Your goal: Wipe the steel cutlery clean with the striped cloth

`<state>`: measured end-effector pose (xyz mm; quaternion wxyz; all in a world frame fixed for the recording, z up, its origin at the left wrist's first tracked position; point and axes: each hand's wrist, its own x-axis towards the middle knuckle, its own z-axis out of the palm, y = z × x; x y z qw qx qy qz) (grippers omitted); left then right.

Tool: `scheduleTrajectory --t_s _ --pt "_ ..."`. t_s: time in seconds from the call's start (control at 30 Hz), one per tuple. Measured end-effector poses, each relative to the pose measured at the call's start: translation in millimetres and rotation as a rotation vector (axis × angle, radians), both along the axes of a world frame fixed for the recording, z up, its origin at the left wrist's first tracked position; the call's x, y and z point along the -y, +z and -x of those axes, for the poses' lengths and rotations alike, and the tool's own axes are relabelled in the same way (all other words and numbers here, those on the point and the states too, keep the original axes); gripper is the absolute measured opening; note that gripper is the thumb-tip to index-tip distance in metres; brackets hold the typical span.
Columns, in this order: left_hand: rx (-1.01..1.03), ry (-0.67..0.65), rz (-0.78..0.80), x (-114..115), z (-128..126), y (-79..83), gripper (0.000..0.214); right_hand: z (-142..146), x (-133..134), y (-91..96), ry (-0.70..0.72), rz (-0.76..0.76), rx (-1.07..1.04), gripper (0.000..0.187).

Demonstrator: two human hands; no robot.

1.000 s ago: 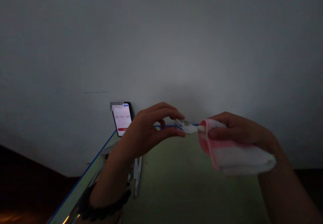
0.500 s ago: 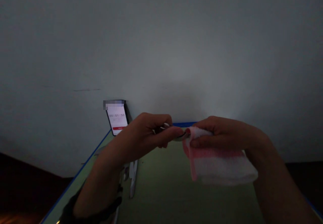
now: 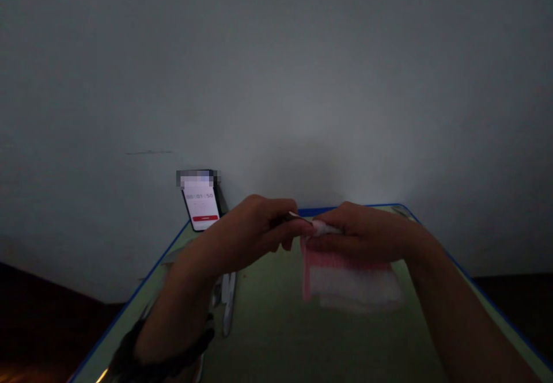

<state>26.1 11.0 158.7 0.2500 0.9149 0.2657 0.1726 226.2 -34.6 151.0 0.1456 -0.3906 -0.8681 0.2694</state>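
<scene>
Above a pale green table, my left hand (image 3: 254, 227) pinches a small metal utensil (image 3: 298, 217) whose far end is buried in a pink and white cloth (image 3: 349, 279). My right hand (image 3: 363, 233) is closed round the top of that cloth and wraps it about the utensil's end. The two hands touch at the fingertips. The rest of the cloth hangs down below my right hand. A dark beaded bracelet (image 3: 159, 354) sits on my left wrist. The scene is dim, so what kind of utensil it is cannot be made out.
A phone (image 3: 201, 201) with a lit screen leans against the grey wall at the table's (image 3: 276, 337) far left corner. Pale cutlery pieces (image 3: 227, 305) lie on the table under my left forearm. The table has a blue rim.
My hands have come together: the right hand moved left with the cloth and closed it over the utensil's end, and the left fingers went from spread to a tight pinch.
</scene>
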Motion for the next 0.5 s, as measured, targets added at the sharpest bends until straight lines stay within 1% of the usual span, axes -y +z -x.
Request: scheduleTrajectory --t_s 0.17,0.37,0.43,0.5 --pt "-0.003 -0.018 -0.005 -8 -1 -3.5 0.029 -11 -6 -4.4 -0.051 0.051 -0.001 0.034" --pt "-0.008 0.012 -0.033 -18 9 -4.0 0.031 -26 -3 -3.7 -0.157 0.159 0.006 0.043" --pt "-0.006 0.020 -0.034 -20 12 -5.5 0.030 -28 -2 -3.9 -0.182 0.154 0.016 0.044" --pt "-0.017 0.027 -0.026 -20 13 -7.4 0.031 -28 -2 -4.6 -0.190 0.119 0.032 0.042"
